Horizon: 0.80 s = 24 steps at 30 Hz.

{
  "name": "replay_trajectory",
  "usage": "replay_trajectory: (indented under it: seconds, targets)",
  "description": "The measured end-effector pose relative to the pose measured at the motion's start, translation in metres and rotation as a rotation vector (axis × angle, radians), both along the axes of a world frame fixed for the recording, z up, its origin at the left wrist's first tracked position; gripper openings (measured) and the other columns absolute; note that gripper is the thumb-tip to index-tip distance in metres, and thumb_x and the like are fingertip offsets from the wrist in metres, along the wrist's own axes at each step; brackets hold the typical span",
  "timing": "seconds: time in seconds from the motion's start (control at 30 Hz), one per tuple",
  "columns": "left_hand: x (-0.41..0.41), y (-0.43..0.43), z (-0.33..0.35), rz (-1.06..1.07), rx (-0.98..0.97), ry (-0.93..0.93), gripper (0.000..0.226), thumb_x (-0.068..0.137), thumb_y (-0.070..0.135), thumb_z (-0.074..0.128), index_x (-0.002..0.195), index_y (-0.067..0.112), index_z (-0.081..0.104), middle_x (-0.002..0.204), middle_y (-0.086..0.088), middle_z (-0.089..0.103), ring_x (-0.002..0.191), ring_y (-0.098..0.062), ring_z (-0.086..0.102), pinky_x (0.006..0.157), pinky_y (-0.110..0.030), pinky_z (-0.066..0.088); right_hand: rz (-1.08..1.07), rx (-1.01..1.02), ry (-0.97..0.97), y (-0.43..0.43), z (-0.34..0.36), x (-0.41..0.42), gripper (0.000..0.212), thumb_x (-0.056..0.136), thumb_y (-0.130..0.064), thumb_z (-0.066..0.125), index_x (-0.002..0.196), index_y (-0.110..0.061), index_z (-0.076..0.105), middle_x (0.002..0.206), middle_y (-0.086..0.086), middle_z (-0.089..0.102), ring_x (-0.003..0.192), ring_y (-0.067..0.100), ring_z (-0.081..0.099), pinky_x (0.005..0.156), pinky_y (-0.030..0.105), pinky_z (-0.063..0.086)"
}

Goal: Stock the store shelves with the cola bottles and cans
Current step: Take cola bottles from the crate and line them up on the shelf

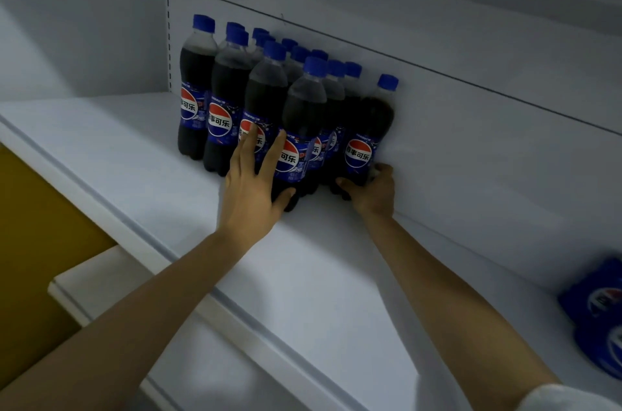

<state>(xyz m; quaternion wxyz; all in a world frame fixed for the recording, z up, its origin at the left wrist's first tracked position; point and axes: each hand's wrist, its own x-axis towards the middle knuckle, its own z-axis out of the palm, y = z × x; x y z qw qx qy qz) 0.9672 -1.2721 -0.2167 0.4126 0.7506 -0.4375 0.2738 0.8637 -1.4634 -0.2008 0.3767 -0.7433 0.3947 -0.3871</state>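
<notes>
Left hand (250,181) is flat with fingers straight, pressed on the labels of the front Pepsi bottles (222,100), probably bracing the block so nothing tips. Right hand (373,190) is curled round the base of the end bottle (368,127), which stands upright by the back panel (471,141); likely seating it into the row. Count: 13 bottle caps, with the rear ones overlapping. 2 blue Pepsi cans (602,306) sit well right of the right hand, cut off by the frame edge. Everything is on the white shelf (134,148).

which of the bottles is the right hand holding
The rightmost cola bottle, alone at the group's right end by the back panel: the right hand grips its base.
</notes>
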Motion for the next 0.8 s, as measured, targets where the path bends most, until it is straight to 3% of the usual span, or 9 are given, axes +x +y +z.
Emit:
replay_trajectory:
  seconds: [0.13,0.2,0.27,0.37,0.5,0.6,0.73,0.8]
  targets:
    - [-0.003,0.004,0.004,-0.048,0.007,0.054,0.090,0.076,0.028,0.077,0.148,0.026,0.023,0.154,-0.021,0.021,0.138,-0.044,0.025,0.104,-0.058,0.038,-0.167,0.268,-0.259,0.042,0.001,-0.009,0.080,0.077,-0.019,0.080,0.142,-0.010,0.033,0.144,0.014,0.036,0.127,0.027,0.045,0.092,0.023,0.036]
    - [-0.003,0.010,0.008,-0.087,-0.005,0.107,0.086,0.076,0.028,0.076,0.148,0.022,0.030,0.154,-0.020,0.022,0.138,-0.041,0.026,0.107,-0.056,0.036,-0.102,0.349,-0.345,0.072,0.006,-0.010,0.065,0.082,-0.016,0.075,0.136,-0.012,0.039,0.140,0.010,0.042,0.114,0.018,0.052,0.085,0.013,0.040]
    - [-0.001,0.026,0.013,-0.152,-0.043,0.199,0.081,0.080,0.032,0.072,0.148,0.017,0.030,0.156,-0.015,0.022,0.140,-0.034,0.027,0.109,-0.053,0.034,0.006,0.376,-0.430,0.106,0.020,-0.009,0.055,0.085,-0.013,0.072,0.132,-0.008,0.043,0.135,0.006,0.049,0.107,0.012,0.055,0.068,0.001,0.042]
    - [0.010,0.069,0.018,-0.162,-0.198,0.286,0.073,0.087,0.035,0.061,0.147,0.009,0.030,0.154,-0.010,0.029,0.141,-0.023,0.029,0.112,-0.047,0.032,0.169,0.471,-0.516,0.167,0.045,-0.007,0.061,0.085,-0.017,0.072,0.138,-0.016,0.042,0.136,-0.001,0.051,0.116,0.008,0.052,0.069,0.006,0.042]
    - [0.042,0.160,0.012,0.056,-0.387,0.430,0.062,0.093,0.037,0.051,0.146,0.012,0.031,0.155,-0.005,0.028,0.143,-0.015,0.025,0.116,-0.043,0.028,0.503,0.595,-0.382,0.263,0.048,-0.005,0.073,0.075,-0.051,0.071,0.138,-0.029,0.043,0.129,-0.015,0.055,0.110,-0.005,0.053,0.077,0.013,0.040]
    - [0.059,0.251,-0.018,0.267,-0.488,0.581,0.057,0.097,0.039,0.046,0.148,0.018,0.029,0.155,0.002,0.028,0.142,-0.009,0.025,0.116,-0.040,0.026,0.679,0.697,-0.256,0.332,0.027,0.010,0.092,0.058,-0.072,0.069,0.138,-0.035,0.044,0.132,-0.016,0.054,0.118,0.001,0.053,0.092,0.020,0.040]
    - [0.051,0.384,-0.087,0.490,-0.414,0.819,0.058,0.099,0.041,0.042,0.150,0.022,0.023,0.157,0.006,0.022,0.143,-0.010,0.022,0.115,-0.044,0.028,0.846,0.903,-0.072,0.419,-0.028,0.044,0.061,0.069,-0.068,0.060,0.122,-0.042,0.049,0.136,-0.009,0.053,0.124,0.009,0.052,0.103,0.028,0.037]
    - [0.042,0.445,-0.123,0.574,-0.403,0.949,0.061,0.098,0.046,0.041,0.151,0.023,0.021,0.157,0.005,0.022,0.143,-0.013,0.023,0.114,-0.046,0.029,0.853,1.001,0.080,0.462,-0.068,0.064,0.062,0.080,-0.061,0.053,0.135,-0.035,0.044,0.143,-0.001,0.048,0.128,0.015,0.048,0.102,0.030,0.037]
